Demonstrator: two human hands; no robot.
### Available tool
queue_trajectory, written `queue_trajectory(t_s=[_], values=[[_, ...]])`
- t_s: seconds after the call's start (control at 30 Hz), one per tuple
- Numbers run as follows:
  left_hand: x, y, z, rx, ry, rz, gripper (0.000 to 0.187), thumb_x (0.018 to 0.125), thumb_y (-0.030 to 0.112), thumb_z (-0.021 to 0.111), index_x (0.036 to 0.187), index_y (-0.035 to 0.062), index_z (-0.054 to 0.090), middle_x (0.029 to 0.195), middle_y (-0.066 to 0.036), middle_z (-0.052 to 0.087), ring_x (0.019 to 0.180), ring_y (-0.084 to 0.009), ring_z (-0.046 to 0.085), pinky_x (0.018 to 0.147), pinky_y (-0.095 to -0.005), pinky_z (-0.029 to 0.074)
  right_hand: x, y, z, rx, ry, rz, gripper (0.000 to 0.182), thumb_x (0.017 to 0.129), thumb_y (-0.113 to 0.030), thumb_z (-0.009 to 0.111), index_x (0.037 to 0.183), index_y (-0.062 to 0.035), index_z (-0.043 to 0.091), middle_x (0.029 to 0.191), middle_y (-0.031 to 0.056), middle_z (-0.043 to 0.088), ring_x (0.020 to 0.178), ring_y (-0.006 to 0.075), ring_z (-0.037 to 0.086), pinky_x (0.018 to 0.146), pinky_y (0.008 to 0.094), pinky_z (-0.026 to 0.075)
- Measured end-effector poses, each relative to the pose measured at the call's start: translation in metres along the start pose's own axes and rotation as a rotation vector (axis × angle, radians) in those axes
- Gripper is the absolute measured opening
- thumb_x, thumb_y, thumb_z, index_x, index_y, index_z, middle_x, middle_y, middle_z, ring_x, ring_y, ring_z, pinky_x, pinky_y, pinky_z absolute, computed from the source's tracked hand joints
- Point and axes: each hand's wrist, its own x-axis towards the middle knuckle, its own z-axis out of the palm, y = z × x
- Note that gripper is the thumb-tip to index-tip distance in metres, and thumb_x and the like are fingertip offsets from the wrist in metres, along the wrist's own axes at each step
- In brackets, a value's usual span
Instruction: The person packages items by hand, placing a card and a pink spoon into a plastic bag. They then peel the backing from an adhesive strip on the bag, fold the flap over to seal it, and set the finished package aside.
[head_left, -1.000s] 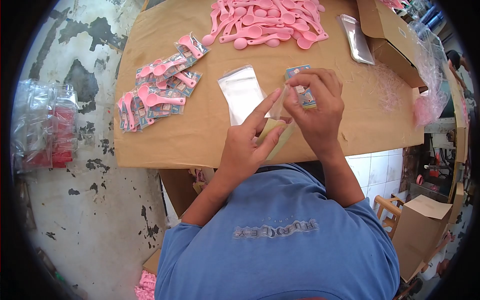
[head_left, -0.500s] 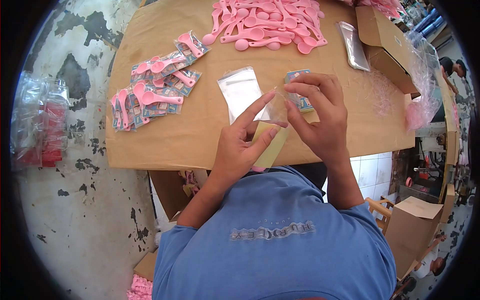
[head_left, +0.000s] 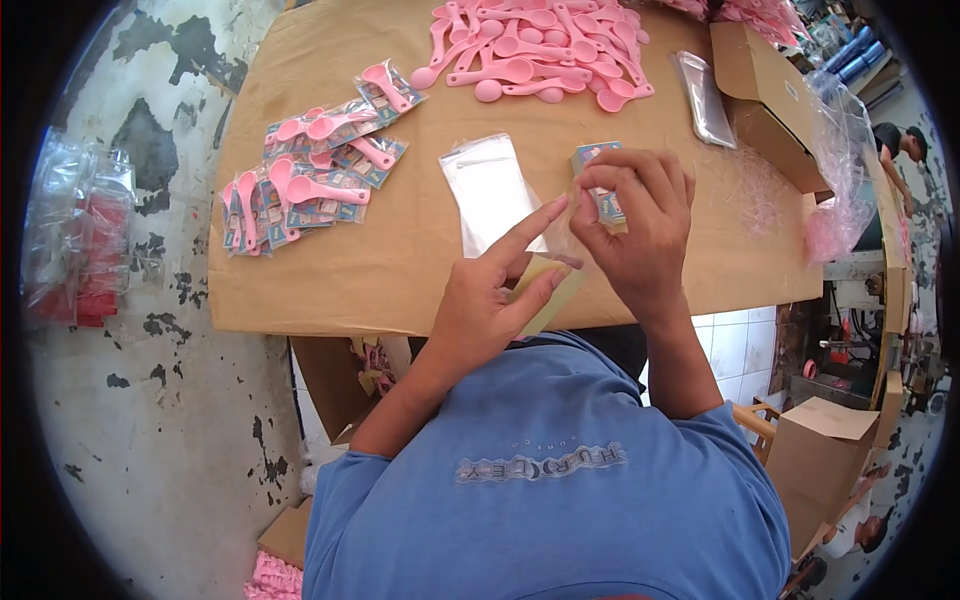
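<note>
Close to the table's front edge, my left hand (head_left: 488,300) is closed on a clear plastic bag with a pale yellow card (head_left: 552,292) in it, thumb on top and index finger stretched along the bag. Thumb and fingers of my right hand (head_left: 645,230) pinch the clear film at the bag's upper end. Beyond the left hand lies a stack of clear bags (head_left: 490,195). A pile of blue printed cards (head_left: 590,155) sits partly hidden behind the right hand. Whether a spoon is inside the held bag cannot be seen.
Loose pink measuring spoons (head_left: 540,50) are heaped at the back. Bagged spoons on cards (head_left: 300,185) lie at the left. On the right are a packet of clear bags (head_left: 705,100), an open cardboard box (head_left: 765,100) and crumpled plastic film (head_left: 840,160).
The bag and card have tilted, so less of the yellow face shows. My right hand's fingers have drawn closer together on the film. The view has shifted slightly.
</note>
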Motion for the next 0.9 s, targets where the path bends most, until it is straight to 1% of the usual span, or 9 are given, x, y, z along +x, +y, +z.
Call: queue_trajectory(t_s=[0.1,0.2,0.27,0.37,0.47,0.5,0.63,0.77,0.9], values=[[-0.001,0.001,0.010,-0.193,0.081,0.010,0.063,0.101,0.010,0.065,0.160,0.0122,0.043,0.091,-0.007,0.077,0.076,-0.0032,0.062,0.072,-0.0217,0.050,0.006,0.017,-0.016,0.053,0.022,0.105,0.015,0.080,-0.006,0.076,0.094,-0.0093,0.070,0.102,0.0049,0.070,0.096,0.0221,0.064,0.088,0.0367,0.045],[-0.002,0.016,0.002,-0.388,0.167,-0.049,0.057,0.103,0.010,0.065,0.157,0.0067,0.045,0.121,-0.019,0.075,0.097,-0.0113,0.071,0.086,-0.0245,0.056,0.012,0.048,-0.048,0.377,0.177,0.278,0.010,0.087,-0.007,0.074,0.096,-0.0046,0.069,0.105,0.0085,0.070,0.099,0.0197,0.065,0.090,0.0350,0.047],[0.000,0.010,-0.005,-0.401,0.257,-0.003,0.050,0.103,0.010,0.065,0.149,-0.0001,0.048,0.121,-0.024,0.074,0.102,-0.0198,0.073,0.091,-0.0302,0.057,0.015,0.067,-0.088,0.760,0.214,0.430,0.009,0.095,-0.006,0.069,0.100,0.0002,0.067,0.108,0.0109,0.069,0.101,0.0183,0.065,0.093,0.0324,0.048],[0.001,-0.006,-0.018,-0.377,0.309,0.033,0.040,0.103,0.010,0.065,0.138,-0.0045,0.054,0.123,-0.027,0.071,0.105,-0.0263,0.074,0.094,-0.0349,0.058,0.008,0.108,-0.141,1.061,-0.025,0.363,0.013,0.100,-0.006,0.064,0.109,0.0037,0.064,0.111,0.0117,0.069,0.104,0.0197,0.065,0.097,0.0338,0.049],[0.002,-0.009,-0.019,-0.368,0.305,0.058,0.027,0.102,0.008,0.065,0.126,-0.0045,0.061,0.125,-0.027,0.070,0.111,-0.0277,0.072,0.096,-0.0374,0.058,-0.008,0.176,-0.144,0.427,-0.172,0.686,0.022,0.098,-0.009,0.067,0.115,0.0040,0.064,0.120,0.0128,0.069,0.110,0.0207,0.066,0.098,0.0334,0.050],[0.002,-0.011,-0.019,-0.350,0.302,0.074,0.026,0.102,0.008,0.065,0.125,-0.0043,0.062,0.125,-0.026,0.070,0.113,-0.0275,0.071,0.096,-0.0378,0.058,-0.030,0.203,-0.140,-0.511,-0.199,0.459,0.026,0.096,-0.008,0.067,0.120,0.0026,0.064,0.125,0.0132,0.069,0.114,0.0214,0.068,0.098,0.0303,0.050],[0.009,-0.012,-0.018,-0.291,0.325,0.136,0.023,0.100,0.007,0.067,0.121,-0.0032,0.065,0.126,-0.021,0.070,0.116,-0.0216,0.067,0.096,-0.0336,0.056,-0.036,0.196,-0.161,0.104,0.236,0.774,0.021,0.098,-0.002,0.065,0.118,-0.0002,0.067,0.128,0.0136,0.068,0.117,0.0189,0.066,0.099,0.0327,0.050],[0.013,-0.006,-0.016,-0.285,0.336,0.059,0.023,0.098,0.007,0.071,0.119,-0.0024,0.069,0.121,-0.013,0.072,0.114,-0.0153,0.062,0.100,-0.0292,0.048,-0.047,0.205,-0.186,0.978,0.199,0.416,0.010,0.095,0.006,0.059,0.097,-0.0030,0.064,0.111,0.0112,0.067,0.098,0.0205,0.063,0.101,0.0321,0.046],[0.019,-0.002,-0.015,-0.247,0.310,0.089,0.023,0.097,0.007,0.072,0.118,-0.0019,0.069,0.116,-0.011,0.072,0.112,-0.0149,0.062,0.099,-0.0283,0.048,-0.018,0.170,-0.200,0.807,0.108,0.449,0.009,0.096,0.003,0.059,0.097,-0.0046,0.064,0.092,0.0068,0.058,0.087,0.0191,0.060,0.085,0.0329,0.049]])
